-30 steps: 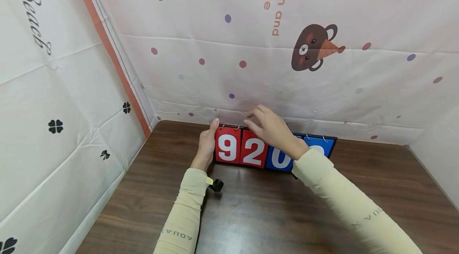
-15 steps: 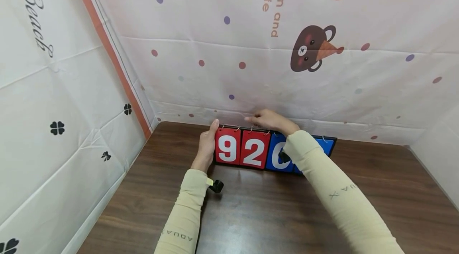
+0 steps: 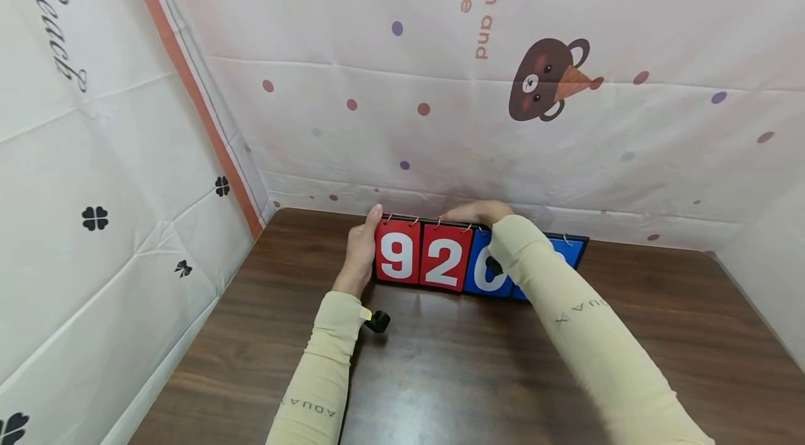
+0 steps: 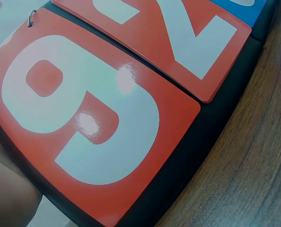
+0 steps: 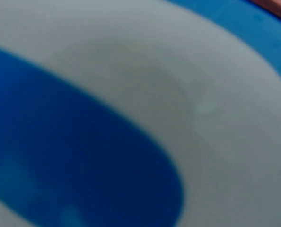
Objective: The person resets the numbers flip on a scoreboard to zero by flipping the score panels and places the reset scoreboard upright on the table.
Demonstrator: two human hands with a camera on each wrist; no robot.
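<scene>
A flip scoreboard (image 3: 466, 270) stands on the wooden table near the back wall. Its red cards read 9 and 2; the first blue card (image 3: 473, 249) shows a 0, while the other blue one is mostly covered by the right sleeve. My left hand (image 3: 360, 249) grips the board's left end, thumb up along the edge. The left wrist view shows the red 9 card (image 4: 131, 189) close up, with part of that hand at lower left. My right hand (image 3: 484, 211) reaches over the top edge, its fingers hidden behind the board. A blurred blue card (image 5: 83, 142) fills the right wrist view.
Metal rings (image 3: 467, 228) hold the cards along the top edge. A printed cloth (image 3: 352, 144) hangs right behind the table, and another white cloth (image 3: 138, 186) hangs at the left. A small black camera (image 3: 378, 321) juts from the left wrist over the table (image 3: 415, 368).
My right hand has moved from in front of the red 2 card, up over the top edge and down behind the board. The left hand keeps its hold on the scoreboard's left end.
</scene>
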